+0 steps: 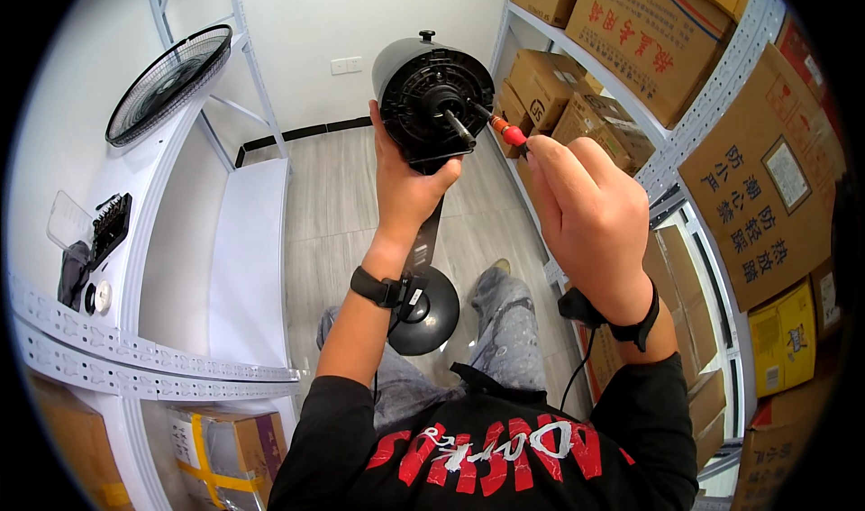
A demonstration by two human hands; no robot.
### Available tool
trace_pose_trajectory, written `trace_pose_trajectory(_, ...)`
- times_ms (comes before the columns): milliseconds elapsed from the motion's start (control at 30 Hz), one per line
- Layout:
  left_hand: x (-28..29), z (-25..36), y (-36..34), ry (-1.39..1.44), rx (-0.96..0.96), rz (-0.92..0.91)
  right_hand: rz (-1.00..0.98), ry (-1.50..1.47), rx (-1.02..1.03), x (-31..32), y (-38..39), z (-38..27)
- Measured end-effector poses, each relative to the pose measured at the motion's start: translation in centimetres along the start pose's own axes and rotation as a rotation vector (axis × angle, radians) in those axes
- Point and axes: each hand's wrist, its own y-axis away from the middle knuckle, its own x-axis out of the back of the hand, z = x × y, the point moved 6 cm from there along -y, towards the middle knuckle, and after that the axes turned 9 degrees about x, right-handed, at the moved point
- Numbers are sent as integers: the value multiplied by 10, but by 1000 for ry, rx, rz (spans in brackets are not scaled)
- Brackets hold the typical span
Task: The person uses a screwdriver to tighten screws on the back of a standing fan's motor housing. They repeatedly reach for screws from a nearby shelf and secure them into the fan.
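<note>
A black and grey fan motor housing [423, 92] sits atop its stand, its open front with a bare metal shaft facing me. My left hand [405, 173] grips the housing from below and the left side. My right hand [590, 209] is closed around a red and black screwdriver [512, 134], whose tip meets the right part of the housing's front face. Below, the stand's pole leads to a round black base [425, 317] on the floor, between my left forearm and my leg. Part of the pole is hidden by my left arm.
On the left white shelf lie a round black fan grille [171, 83], an opened black bit set [110, 232] and a small white round part [104, 296]. Cardboard boxes [644, 38] fill the metal shelves on the right. A taped box [225, 457] stands low at the left.
</note>
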Motion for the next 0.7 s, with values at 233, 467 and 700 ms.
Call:
trace_pose_trajectory(233, 0, 1, 0, -1, 16, -32, 83, -144, 83, 2, -7, 0)
trace_pose_trajectory(467, 1, 0, 0, -7, 5, -32, 84, -64, 67, 2, 0, 5)
trace_pose_trajectory(700, 2, -2, -1, -35, 10, -27, 77, -40, 100, 2, -8, -1)
